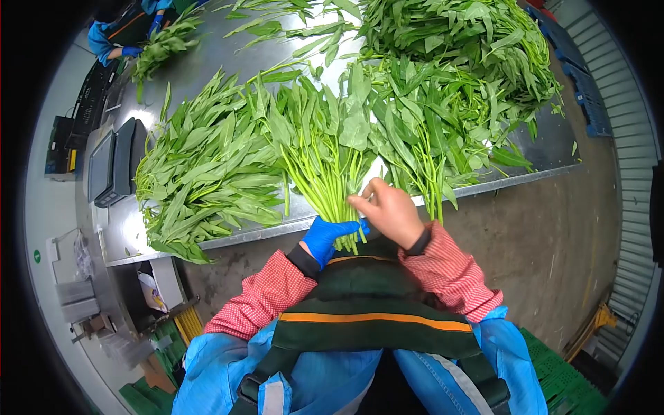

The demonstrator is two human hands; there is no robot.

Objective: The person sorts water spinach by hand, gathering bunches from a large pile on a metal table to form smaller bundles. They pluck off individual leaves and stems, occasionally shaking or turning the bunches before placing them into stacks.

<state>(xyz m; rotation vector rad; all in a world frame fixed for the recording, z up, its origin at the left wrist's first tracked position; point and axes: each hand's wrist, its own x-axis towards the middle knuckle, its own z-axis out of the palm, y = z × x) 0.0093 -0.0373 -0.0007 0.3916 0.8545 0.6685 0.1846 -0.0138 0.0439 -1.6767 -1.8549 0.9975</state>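
Observation:
My left hand [325, 238], in a blue glove, is wrapped round the lower stems of a bunch of water spinach [321, 176] at the table's front edge. The cut stem ends stick out below the glove, and the leaves fan away from me over the metal table [294, 223]. At the bunch's right side is my bare right hand [391, 213], its fingers curled and thumb and forefinger close together by the stems. Whatever they pinch is hidden or too small to name. Loose water spinach lies left [207, 173] and right [429, 131] of the bunch.
A large heap of greens [463, 41] covers the back right. A scale [114, 162] stands at the table's left end. At the far left, another person's blue-gloved hand [131, 51] is beside a bunch [166, 48]. Blue crates [584, 97] stand beyond the right end.

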